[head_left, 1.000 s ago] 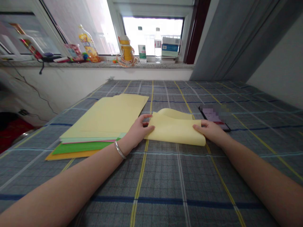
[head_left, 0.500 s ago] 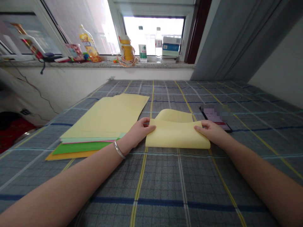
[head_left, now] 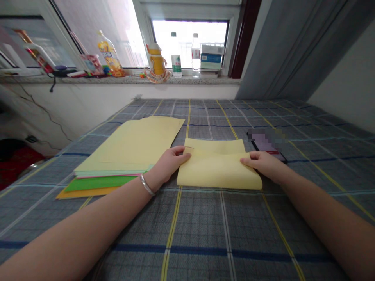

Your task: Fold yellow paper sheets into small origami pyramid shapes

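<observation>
A sheet of pale yellow paper (head_left: 219,171) is bent over toward me, its near side a rounded, uncreased curve. My left hand (head_left: 175,160) pinches the top left corner of the bent-over flap between thumb and fingers. At the right corner of the same flap, my right hand (head_left: 258,163) grips it the same way. Behind the flap the far part of the sheet shows, lying almost flat. A silver bangle (head_left: 147,185) circles my left wrist.
Left of the sheet lies a stack of coloured paper (head_left: 129,144), yellow on top. A phone (head_left: 266,146) rests beyond my right hand. Checked cloth (head_left: 199,222) covers the surface. Bottles, a yellow flask (head_left: 157,60) and boxes (head_left: 211,56) stand on the windowsill (head_left: 123,80).
The far part of the yellow sheet has dropped from a raised curl to nearly flat. The near fold has come slightly closer to me. Both hands keep their hold, nearly in place.
</observation>
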`<move>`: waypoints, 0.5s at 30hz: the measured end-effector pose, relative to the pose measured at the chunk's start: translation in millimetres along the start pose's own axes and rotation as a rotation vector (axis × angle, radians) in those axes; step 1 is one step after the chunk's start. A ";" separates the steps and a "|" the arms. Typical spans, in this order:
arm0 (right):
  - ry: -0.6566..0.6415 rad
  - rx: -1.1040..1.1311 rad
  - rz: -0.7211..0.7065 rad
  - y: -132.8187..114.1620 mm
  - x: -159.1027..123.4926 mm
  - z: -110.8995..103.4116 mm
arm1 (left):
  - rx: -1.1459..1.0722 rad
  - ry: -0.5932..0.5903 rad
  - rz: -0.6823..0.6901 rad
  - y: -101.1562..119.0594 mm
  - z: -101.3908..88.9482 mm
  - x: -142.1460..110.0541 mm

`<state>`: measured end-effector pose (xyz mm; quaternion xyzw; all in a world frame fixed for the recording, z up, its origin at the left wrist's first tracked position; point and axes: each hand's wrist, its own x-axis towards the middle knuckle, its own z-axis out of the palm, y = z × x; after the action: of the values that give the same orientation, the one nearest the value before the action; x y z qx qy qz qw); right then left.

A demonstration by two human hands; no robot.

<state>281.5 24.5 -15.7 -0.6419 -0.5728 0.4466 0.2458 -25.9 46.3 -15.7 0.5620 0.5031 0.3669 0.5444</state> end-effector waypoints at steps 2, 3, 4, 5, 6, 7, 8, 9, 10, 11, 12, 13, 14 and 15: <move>-0.050 -0.021 0.013 -3.0 -4.5 -1.3 | 0.117 0.029 0.018 1.8 -0.4 -1.1; -0.064 -0.047 0.013 -4.1 -5.9 -1.9 | 0.185 0.023 0.035 2.5 -0.7 -1.5; -0.066 -0.090 0.006 -5.1 -6.8 -2.5 | 0.254 0.006 0.060 2.9 -1.1 -1.8; -0.059 -0.146 -0.006 -5.9 -7.1 -3.0 | 0.319 -0.015 0.092 3.1 -1.5 -2.1; -0.049 -0.213 -0.021 -6.4 -7.1 -3.6 | 0.383 -0.033 0.124 3.1 -1.8 -2.3; -0.038 -0.288 -0.035 -6.7 -6.7 -4.2 | 0.439 -0.043 0.148 3.0 -2.2 -2.3; -0.028 -0.359 -0.049 -6.7 -6.2 -4.7 | 0.475 -0.047 0.160 2.7 -2.6 -2.2; -0.019 -0.418 -0.061 -6.4 -5.7 -5.1 | 0.481 -0.044 0.160 2.2 -3.0 -1.9; -0.012 -0.461 -0.073 -6.0 -5.2 -5.3 | 0.461 -0.038 0.148 1.6 -3.5 -1.3; -0.003 -0.494 -0.085 -5.6 -4.8 -5.2 | 0.420 -0.030 0.128 0.8 -3.9 -0.6; 0.014 -0.526 -0.101 -5.1 -4.5 -4.7 | 0.366 -0.023 0.106 -0.1 -4.2 0.3; 0.041 -0.558 -0.121 -4.6 -4.2 -3.9 | 0.307 -0.020 0.085 -1.1 -4.3 1.2; 0.070 -0.589 -0.147 -4.2 -3.9 -2.9 | 0.251 -0.024 0.065 -2.0 -4.2 2.1; 0.102 -0.619 -0.181 -3.8 -3.5 -1.7 | 0.201 -0.036 0.049 -2.8 -3.8 2.7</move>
<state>281.1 22.3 -10.7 -0.6542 -0.7230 0.1950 0.1061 -29.4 49.6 -18.2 0.6324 0.5136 0.3174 0.4853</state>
